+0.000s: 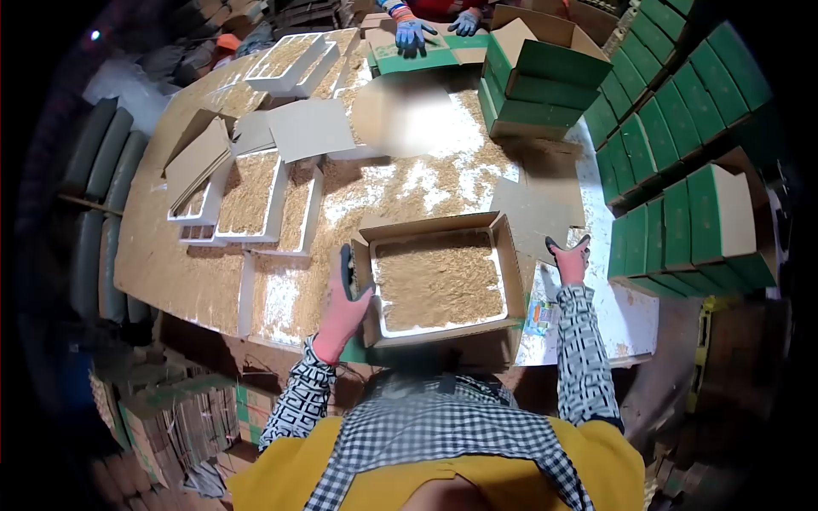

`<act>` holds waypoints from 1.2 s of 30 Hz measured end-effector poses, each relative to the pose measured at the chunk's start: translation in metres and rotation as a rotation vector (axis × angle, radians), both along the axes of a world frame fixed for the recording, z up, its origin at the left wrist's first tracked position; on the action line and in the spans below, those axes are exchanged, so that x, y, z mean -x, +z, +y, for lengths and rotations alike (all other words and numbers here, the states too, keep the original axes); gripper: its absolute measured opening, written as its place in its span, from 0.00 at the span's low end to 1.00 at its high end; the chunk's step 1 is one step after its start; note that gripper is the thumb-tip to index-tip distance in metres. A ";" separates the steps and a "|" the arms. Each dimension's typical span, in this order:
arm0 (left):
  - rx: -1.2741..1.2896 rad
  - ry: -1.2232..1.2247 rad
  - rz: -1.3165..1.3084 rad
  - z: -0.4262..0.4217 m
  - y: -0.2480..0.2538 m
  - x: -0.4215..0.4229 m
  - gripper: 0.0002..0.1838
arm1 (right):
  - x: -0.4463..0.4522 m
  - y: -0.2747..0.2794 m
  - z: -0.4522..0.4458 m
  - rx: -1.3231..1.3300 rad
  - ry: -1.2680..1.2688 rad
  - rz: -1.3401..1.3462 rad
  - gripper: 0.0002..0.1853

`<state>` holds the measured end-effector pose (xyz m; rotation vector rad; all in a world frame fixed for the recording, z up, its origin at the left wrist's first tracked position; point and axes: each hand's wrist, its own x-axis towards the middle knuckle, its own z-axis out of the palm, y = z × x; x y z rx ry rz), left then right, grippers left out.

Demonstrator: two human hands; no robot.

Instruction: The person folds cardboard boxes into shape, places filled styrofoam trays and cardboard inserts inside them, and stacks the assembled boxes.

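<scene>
While the left hand (pixel 341 298) is set against its left wall, an open cardboard box (pixel 515 277) sits at the near edge of the bench (pixel 626 324), in front of the person. The left hand's thumb and fingers are spread apart at that wall, though I cannot tell whether they grip it. The right hand (pixel 570 260) is open, thumb and finger parted, just beyond the box's right side and closer to the bench's right edge; it lies at the near corner of a flat grey sheet (pixel 532 213), and whether it touches the sheet is unclear. Both hands wear pink gloves with dark fingertips.

The box is plain brown inside, its walls standing upright around a white tray (pixel 499 277). The tray has rounded corners and a pale rim, and is filled with tan, crumbly material (pixel 439 281), smoother at left and rougher at right. A small colourful packet (pixel 539 315) lies just right of the box by the near edge. Toward the bench's left edge stand more filled white trays (pixel 277 204), and green boxes (pixel 532 115) are stacked near the far right corner.
</scene>
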<state>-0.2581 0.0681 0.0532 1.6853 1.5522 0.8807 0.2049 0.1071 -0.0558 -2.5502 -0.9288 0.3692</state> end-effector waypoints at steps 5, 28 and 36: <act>-0.269 0.064 0.224 -0.023 0.050 -0.037 0.36 | 0.036 0.028 0.037 0.356 0.040 0.023 0.61; -0.788 -0.026 0.423 0.028 0.102 -0.115 0.24 | -0.042 -0.057 -0.161 -0.183 0.524 0.058 0.11; -0.525 0.211 0.014 -0.020 0.095 -0.006 0.16 | -0.051 -0.015 -0.152 -0.145 0.536 -0.170 0.10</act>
